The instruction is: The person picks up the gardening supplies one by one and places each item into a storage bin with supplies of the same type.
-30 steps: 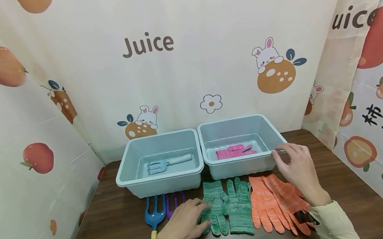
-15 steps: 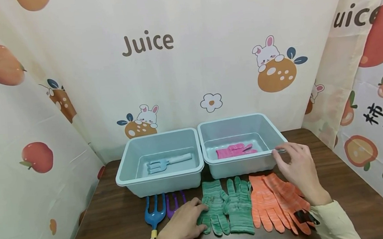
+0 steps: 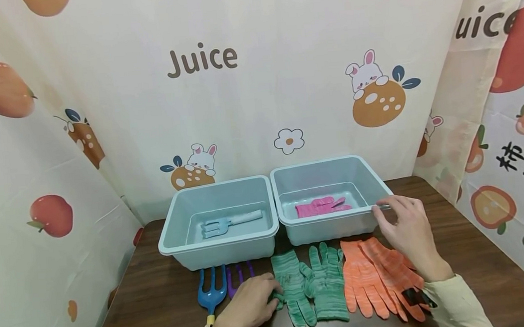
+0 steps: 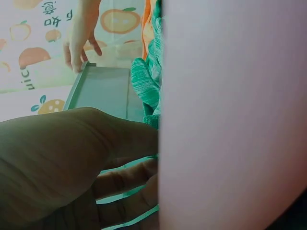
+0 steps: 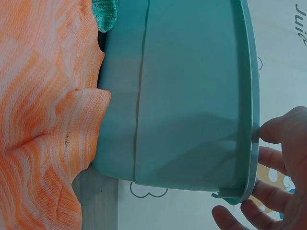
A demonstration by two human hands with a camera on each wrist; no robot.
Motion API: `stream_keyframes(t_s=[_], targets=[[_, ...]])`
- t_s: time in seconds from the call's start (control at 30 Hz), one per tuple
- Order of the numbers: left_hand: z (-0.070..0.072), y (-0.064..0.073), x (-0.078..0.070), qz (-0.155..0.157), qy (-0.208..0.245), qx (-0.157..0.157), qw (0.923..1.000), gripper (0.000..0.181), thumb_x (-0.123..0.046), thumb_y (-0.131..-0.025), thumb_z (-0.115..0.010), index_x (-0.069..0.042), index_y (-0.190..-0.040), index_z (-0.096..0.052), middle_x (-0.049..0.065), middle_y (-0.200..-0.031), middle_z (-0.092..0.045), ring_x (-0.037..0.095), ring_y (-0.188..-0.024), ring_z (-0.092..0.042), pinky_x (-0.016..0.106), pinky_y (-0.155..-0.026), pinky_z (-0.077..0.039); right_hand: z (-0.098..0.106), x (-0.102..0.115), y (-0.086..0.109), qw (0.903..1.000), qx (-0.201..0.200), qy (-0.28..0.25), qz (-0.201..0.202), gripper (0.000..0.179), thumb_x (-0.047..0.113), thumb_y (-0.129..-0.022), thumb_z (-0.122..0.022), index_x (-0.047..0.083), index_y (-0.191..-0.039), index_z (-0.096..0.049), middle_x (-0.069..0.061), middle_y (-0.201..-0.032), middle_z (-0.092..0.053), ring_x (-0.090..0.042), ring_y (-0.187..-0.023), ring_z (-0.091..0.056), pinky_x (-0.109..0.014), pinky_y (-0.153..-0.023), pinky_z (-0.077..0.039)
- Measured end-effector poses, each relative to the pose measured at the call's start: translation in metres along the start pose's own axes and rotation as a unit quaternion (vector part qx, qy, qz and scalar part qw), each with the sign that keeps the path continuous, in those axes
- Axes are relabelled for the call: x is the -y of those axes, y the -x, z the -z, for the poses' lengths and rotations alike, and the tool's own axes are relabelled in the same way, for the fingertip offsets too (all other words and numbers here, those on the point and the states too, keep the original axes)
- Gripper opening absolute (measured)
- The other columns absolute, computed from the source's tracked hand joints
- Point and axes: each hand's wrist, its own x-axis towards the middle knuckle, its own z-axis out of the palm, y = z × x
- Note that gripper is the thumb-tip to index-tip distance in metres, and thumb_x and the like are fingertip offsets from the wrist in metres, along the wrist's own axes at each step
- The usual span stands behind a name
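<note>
In the head view my left hand (image 3: 248, 304) pinches the edge of the left green glove (image 3: 292, 281), which lies flat and slightly turned. A second green glove (image 3: 327, 284) lies against it on the right. My right hand (image 3: 407, 229) holds the front right corner of the right light-blue bin (image 3: 333, 226), thumb and fingers at the rim. A pink glove (image 3: 321, 207) lies inside that bin. In the left wrist view a pale blurred shape hides the fingertips of the left hand (image 4: 81, 163). Orange gloves (image 3: 377, 276) lie below my right wrist.
The left light-blue bin (image 3: 224, 253) holds a pale blue garden hand fork (image 3: 216, 227). A blue hand fork (image 3: 211, 295) and a purple one (image 3: 233, 285), partly under my left hand, lie before it. A printed curtain (image 3: 240, 110) stands behind the dark wooden table (image 3: 135, 301).
The left green glove has turned a little, its cuff shifting left and its fingers moving down towards me. My left hand has shifted slightly left, and my right hand has stayed on the bin corner.
</note>
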Motion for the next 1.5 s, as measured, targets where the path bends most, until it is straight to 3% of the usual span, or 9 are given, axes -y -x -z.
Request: stream_keyframes(t_s=[0.1,0.37,0.53,0.67,0.93,1.17,1.5], targets=[[0.0,0.0,0.0,-0.002,-0.002,-0.005,1.0,0.012,-0.015,-0.092,-0.08,-0.023,-0.101,-0.082,-0.012,-0.098,-0.069,0.006,-0.089,-0.069,0.026,-0.073,-0.057,0.0,0.0,0.0,1.0,0.001,0.001,0.001,0.014,0.009,-0.09,-0.079,0.002,-0.101,-0.074,-0.024,-0.109,-0.075,-0.046,-0.106,-0.055,-0.057,-0.086,-0.039],[0.003,0.001,0.003,-0.043,0.023,-0.058,0.9971,0.013,-0.015,-0.097,-0.076,-0.025,-0.104,-0.079,-0.011,-0.102,-0.069,0.003,-0.085,-0.066,0.021,-0.068,-0.054,0.0,0.0,0.001,1.0,0.003,-0.002,-0.004,0.014,0.01,-0.091,-0.079,0.002,-0.101,-0.075,-0.023,-0.11,-0.075,-0.046,-0.107,-0.055,-0.058,-0.086,-0.04],[0.008,0.001,0.001,-0.051,0.01,-0.083,0.9952,0.023,-0.013,-0.099,-0.073,-0.019,-0.122,-0.076,-0.005,-0.118,-0.073,0.006,-0.09,-0.07,0.022,-0.071,-0.057,0.0,-0.001,0.001,1.0,-0.001,-0.005,0.002,0.013,0.009,-0.09,-0.079,0.002,-0.1,-0.074,-0.023,-0.108,-0.075,-0.046,-0.107,-0.055,-0.058,-0.087,-0.039],[0.01,0.002,0.0,-0.059,-0.014,-0.083,0.9947,0.031,-0.01,-0.1,-0.072,-0.014,-0.13,-0.075,-0.002,-0.116,-0.072,0.006,-0.085,-0.068,0.02,-0.067,-0.054,0.0,-0.001,0.001,1.0,-0.002,-0.007,0.003,0.014,0.009,-0.09,-0.079,0.001,-0.101,-0.074,-0.024,-0.107,-0.075,-0.046,-0.107,-0.056,-0.058,-0.088,-0.039],[0.012,0.002,0.0,-0.063,-0.017,-0.102,0.9926,0.024,-0.01,-0.1,-0.071,-0.023,-0.118,-0.081,-0.01,-0.102,-0.066,0.0,-0.078,-0.058,0.015,-0.062,-0.046,0.0,0.0,0.002,1.0,0.001,-0.004,-0.004,0.015,0.009,-0.091,-0.078,-0.001,-0.102,-0.074,-0.027,-0.109,-0.074,-0.047,-0.107,-0.054,-0.059,-0.087,-0.039],[0.013,0.005,0.001,-0.074,0.003,-0.128,0.989,0.023,-0.01,-0.1,-0.071,-0.026,-0.112,-0.082,-0.011,-0.102,-0.067,0.004,-0.084,-0.064,0.016,-0.066,-0.05,-0.001,-0.001,0.001,0.9999,-0.003,-0.009,0.008,0.015,0.008,-0.09,-0.079,0.0,-0.101,-0.074,-0.025,-0.106,-0.074,-0.047,-0.107,-0.056,-0.058,-0.09,-0.038],[0.016,0.007,0.002,-0.071,0.035,-0.135,0.9877,0.02,-0.015,-0.103,-0.068,-0.026,-0.114,-0.081,-0.007,-0.103,-0.065,0.001,-0.081,-0.058,0.017,-0.066,-0.048,-0.001,-0.002,0.001,0.9996,-0.006,-0.015,0.025,0.014,0.007,-0.089,-0.079,-0.001,-0.1,-0.074,-0.024,-0.101,-0.075,-0.044,-0.104,-0.058,-0.056,-0.092,-0.037]])
